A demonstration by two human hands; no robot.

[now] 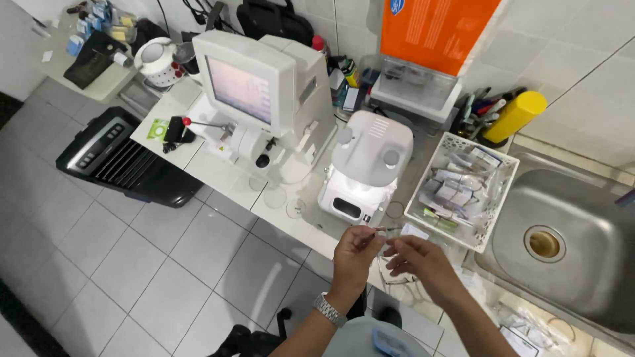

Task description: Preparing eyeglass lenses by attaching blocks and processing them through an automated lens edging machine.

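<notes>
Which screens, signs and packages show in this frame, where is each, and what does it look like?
Screen: on the white machine, back left of the counter; pale, glowing, squarish.
Orange sign: on the wall above the counter; blue mark at its corner.
Clear packets: in the white basket beside the sink.

White tiled wall (582,59), grey tiled floor (132,264), white counter (218,175), steel sink (569,244)

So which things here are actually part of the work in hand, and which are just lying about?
In hand:
- left hand and right hand, pinching a thin spectacle frame between them
- loose round lenses on the counter beside them

Lying about:
- white machine with a screen
- small white device
- white basket of packets
- steel sink
- yellow bottle
- kettle
</notes>
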